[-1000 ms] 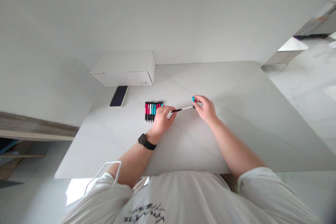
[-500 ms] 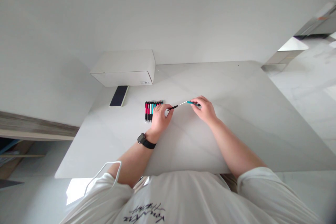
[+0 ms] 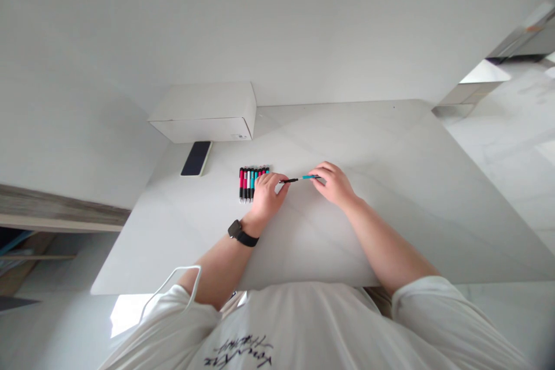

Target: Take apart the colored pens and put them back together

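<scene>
Black at one end and teal further along, the pen (image 3: 299, 179) spans the gap between my hands, its long axis running almost straight across my body and rising slightly toward my right. Its teal section lies nearer my right hand (image 3: 335, 185), and its black end lies nearer my left hand (image 3: 266, 198). My right hand is in a narrow pinch, with the thumb and curled fingers closed on the pen's far end. My left hand is narrow too, its fingertips right at the black end, but the view is too small to tell whether they grip the pen or only touch it.

Just beyond my left hand, a row of pens (image 3: 254, 184) lies side by side on the table (image 3: 390, 133), with metal tips toward me. My left hand covers or crowds the row's right end, and I cannot tell whether it touches. Further away, a phone (image 3: 196, 158) lies beside a white box (image 3: 202, 113) at the table's far edge. A watch (image 3: 236, 232) circles my left wrist, and a white cord (image 3: 173, 283) loops over my sleeve.
</scene>
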`<state>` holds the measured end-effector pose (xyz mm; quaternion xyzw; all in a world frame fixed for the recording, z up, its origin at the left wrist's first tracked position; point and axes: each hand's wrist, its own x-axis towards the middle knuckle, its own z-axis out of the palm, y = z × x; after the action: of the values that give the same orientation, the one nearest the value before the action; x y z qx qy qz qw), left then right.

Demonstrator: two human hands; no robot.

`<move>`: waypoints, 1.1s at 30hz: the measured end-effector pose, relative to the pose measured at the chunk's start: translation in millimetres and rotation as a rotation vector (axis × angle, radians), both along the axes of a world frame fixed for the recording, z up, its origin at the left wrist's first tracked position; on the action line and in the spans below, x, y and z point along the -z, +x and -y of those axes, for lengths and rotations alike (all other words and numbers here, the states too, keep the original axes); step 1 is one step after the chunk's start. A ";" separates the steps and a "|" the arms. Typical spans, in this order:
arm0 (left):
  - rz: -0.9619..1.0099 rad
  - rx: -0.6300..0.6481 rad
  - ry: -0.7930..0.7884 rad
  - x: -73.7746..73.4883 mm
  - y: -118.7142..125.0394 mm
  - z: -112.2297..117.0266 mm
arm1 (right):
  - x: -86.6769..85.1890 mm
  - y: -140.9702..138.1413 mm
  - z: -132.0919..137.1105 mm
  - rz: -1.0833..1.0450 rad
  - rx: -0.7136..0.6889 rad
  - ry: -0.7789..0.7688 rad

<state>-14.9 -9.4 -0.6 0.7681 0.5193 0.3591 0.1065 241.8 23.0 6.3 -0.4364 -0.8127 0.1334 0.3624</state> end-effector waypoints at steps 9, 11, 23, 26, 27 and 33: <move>-0.016 0.022 -0.013 -2.1 0.7 1.2 | 0.7 -5.3 3.7 0.028 -0.034 -0.008; -0.015 0.024 -0.015 -1.9 0.7 1.2 | 0.8 -6.0 4.4 0.021 -0.036 -0.011; -0.019 0.031 -0.036 0.0 0.7 0.8 | 1.7 -6.1 4.7 0.042 -0.063 0.026; -0.017 0.033 -0.041 0.8 1.0 1.2 | 2.9 -6.8 5.2 0.048 -0.063 0.031; -0.016 0.033 -0.041 1.1 1.2 1.3 | 3.4 -7.2 5.5 0.051 -0.062 0.032; -0.007 0.035 -0.049 1.9 1.7 1.6 | 5.2 -8.5 6.7 0.065 -0.068 0.053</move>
<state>-13.2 -10.9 -2.5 0.7756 0.5146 0.3418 0.1296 233.3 16.4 1.1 -0.4028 -0.8417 0.1098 0.3425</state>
